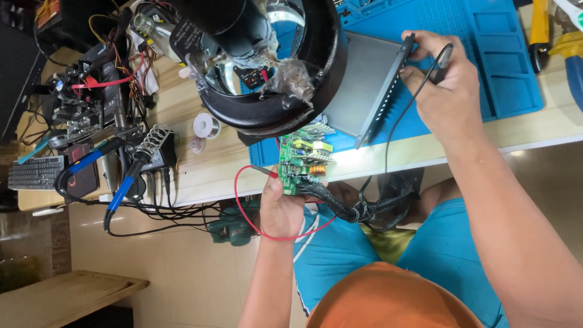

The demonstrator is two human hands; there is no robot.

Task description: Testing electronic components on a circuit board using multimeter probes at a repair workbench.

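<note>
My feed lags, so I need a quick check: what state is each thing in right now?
Circuit board: held up off the bench.
Left hand: shut on the circuit board.
Right hand: gripping the metal case edge, black lead under its fingers.
Metal case: open, lying on the blue mat.
Soldering iron: parked in its stand.

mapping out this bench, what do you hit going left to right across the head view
keyboard → soldering iron with blue handle → solder spool → left hand holding green circuit board → grey metal case → right hand → blue mat
</note>
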